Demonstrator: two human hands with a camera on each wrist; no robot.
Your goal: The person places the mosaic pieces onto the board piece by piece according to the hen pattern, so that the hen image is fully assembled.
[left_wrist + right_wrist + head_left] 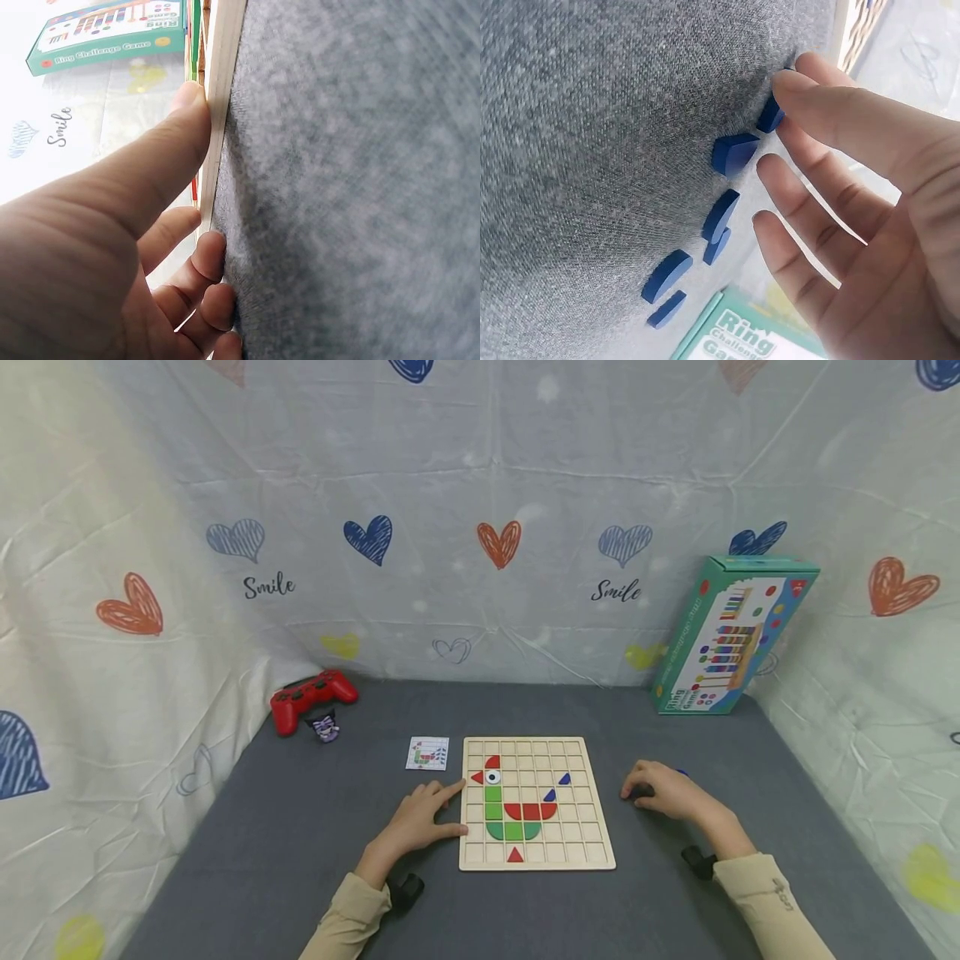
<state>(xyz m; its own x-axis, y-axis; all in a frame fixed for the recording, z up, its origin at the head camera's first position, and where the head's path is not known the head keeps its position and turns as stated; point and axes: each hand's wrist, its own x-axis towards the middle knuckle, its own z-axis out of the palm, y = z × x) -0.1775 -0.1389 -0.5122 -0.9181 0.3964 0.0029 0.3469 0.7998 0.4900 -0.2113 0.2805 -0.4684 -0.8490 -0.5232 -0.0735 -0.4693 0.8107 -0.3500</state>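
Note:
A square wooden grid board (573,843) lies on the table with coloured pieces forming a bird-like figure. My left hand (417,817) rests at the board's left edge, thumb and index finger spread apart and touching it; the left wrist view shows the thumb (169,150) against the rim. Right of the board, my right hand (667,789) is low over the table. Its thumb and index finger pinch a blue piece (771,114), partly hidden by the thumb. Several more blue pieces, among them a thick one (733,154), lie beside the fingers in the right wrist view.
A small pattern card (427,753) lies left of the board's top corner. A red game controller (311,697) and a small purple figure (325,727) sit at the back left. The ring game box (731,639) leans at the back right against a heart-printed cloth.

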